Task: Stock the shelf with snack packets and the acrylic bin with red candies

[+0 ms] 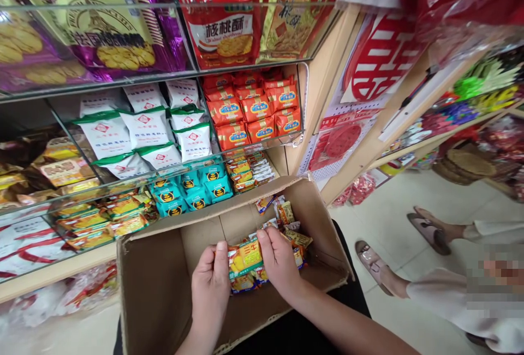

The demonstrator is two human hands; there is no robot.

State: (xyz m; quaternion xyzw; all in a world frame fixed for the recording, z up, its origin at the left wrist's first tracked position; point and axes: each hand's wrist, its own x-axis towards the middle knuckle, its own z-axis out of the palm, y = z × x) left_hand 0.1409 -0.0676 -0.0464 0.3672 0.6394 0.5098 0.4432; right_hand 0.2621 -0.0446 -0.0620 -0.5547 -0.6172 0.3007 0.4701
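Between my two hands is a small yellow and green snack packet (245, 257). My left hand (212, 278) pinches its left end, thumb on top. At the right end, my right hand (280, 259) grips it the same way. Both hands are over an open cardboard box (151, 284), which rests on dark-clothed legs. Inside the box, several loose wrapped snacks (285, 211) lie along the right side and under the held packet; my hands hide part of them.
Ahead stands a shelf with clear dividers, holding white and green packets (145, 128), red packets (257, 107), teal packets (190, 188) and yellow packets (104, 216). Larger biscuit bags (223, 28) fill the row above. A person's sandalled feet (374, 265) are on the tiled floor at right.
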